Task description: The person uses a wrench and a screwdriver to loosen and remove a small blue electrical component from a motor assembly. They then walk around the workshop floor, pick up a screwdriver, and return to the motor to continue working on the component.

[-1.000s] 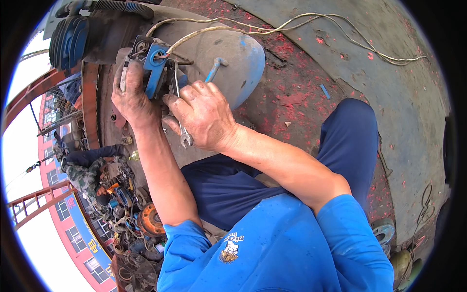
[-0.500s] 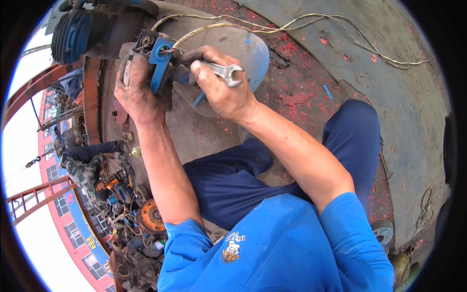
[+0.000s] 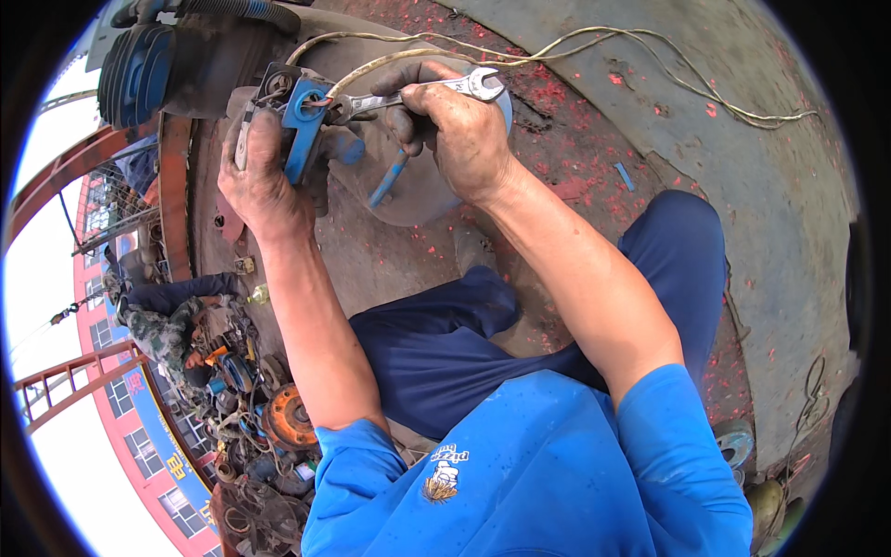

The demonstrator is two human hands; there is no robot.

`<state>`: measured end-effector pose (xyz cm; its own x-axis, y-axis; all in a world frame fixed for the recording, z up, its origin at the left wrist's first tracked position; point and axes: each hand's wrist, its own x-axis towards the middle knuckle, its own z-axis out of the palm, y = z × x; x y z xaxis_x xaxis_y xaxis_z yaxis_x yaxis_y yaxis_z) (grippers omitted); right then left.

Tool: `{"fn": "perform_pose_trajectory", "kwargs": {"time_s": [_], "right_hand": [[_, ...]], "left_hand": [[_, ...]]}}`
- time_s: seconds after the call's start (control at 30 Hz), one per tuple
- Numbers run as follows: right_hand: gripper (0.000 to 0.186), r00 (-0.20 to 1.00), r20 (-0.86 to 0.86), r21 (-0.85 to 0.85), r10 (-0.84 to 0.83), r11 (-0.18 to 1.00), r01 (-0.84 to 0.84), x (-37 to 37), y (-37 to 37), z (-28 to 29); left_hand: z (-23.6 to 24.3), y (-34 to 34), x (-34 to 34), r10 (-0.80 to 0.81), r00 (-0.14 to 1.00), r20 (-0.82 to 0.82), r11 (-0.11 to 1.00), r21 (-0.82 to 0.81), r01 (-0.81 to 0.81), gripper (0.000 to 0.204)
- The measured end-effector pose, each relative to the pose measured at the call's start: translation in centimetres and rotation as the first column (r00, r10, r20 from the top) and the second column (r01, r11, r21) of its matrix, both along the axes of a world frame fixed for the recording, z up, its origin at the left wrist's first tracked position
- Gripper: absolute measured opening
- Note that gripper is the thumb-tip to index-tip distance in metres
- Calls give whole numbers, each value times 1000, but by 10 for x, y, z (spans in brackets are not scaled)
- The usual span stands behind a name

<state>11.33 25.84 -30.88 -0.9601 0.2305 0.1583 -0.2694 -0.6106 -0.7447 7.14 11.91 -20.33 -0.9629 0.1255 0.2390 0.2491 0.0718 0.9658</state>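
Note:
A switch housing (image 3: 277,84) with a blue bracket (image 3: 302,139) and pale cables sits on a grey-and-blue tank (image 3: 418,195). My left hand (image 3: 260,176) is closed round the housing's left side, with a narrow metal tool (image 3: 243,139) under its thumb; what kind of tool is unclear. My right hand (image 3: 464,139) grips a steel open-end wrench (image 3: 483,84), held nearly level. The wrench's left end lies at the right edge of the blue bracket, just below the cable entry; whether it is seated on a fitting is hard to tell. A short blue pipe (image 3: 390,181) stands below.
A ribbed compressor head (image 3: 135,79) is at upper left. A person in camouflage (image 3: 162,330) bends over piled machine parts (image 3: 246,446) and an orange disc (image 3: 288,415). Cables (image 3: 705,88) run over the sheet flooring (image 3: 780,232); red flakes speckle the ground. A red railing (image 3: 74,381) stands at left.
The wrench has turned from upright to nearly level, and my right hand has moved up and to the right with it. My left hand has stayed about where it was.

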Motion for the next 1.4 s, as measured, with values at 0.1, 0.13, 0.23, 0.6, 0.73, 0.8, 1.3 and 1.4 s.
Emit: {"fn": "perform_pose_trajectory", "kwargs": {"time_s": [0.1, 0.13, 0.23, 0.6, 0.73, 0.8, 1.3, 1.4], "right_hand": [[29, 988, -7, -143, 154, 978, -153, -13, 3, 3], [28, 998, -36, -38, 54, 998, -55, -8, -2, 5], [26, 931, -245, 421, -270, 835, 353, 19, -42, 20], [26, 996, 50, -70, -69, 995, 72, 24, -8, 10], [28, 1000, -1, -58, 11, 998, -11, -5, -9, 0], [28, 994, -59, 64, -94, 993, 98, 3, -18, 3], [20, 701, -677, 664, -225, 223, 713, 29, -6, 14], [19, 831, -492, 802, -261, 237, 549, 60, 6, 46]], "left_hand": [[0, -1, -1, -2, 1000, -6, 1000, -29, 2, 33], [0, -2, 0, 2, 1000, -9, 999, -44, -2, 33], [-4, -11, -6, -55, 997, -46, 998, -46, 52, 32], [-2, -7, -2, 20, 1000, 2, 999, -48, -20, 29], [-2, 1, -3, 27, 999, -22, 999, -23, -28, 29], [0, -3, -1, -18, 1000, 15, 998, -53, 19, 29], [-5, -3, -6, -14, 999, -46, 1000, -3, 14, 31], [-2, -11, -4, -65, 997, 40, 998, -15, 66, 31]]}}
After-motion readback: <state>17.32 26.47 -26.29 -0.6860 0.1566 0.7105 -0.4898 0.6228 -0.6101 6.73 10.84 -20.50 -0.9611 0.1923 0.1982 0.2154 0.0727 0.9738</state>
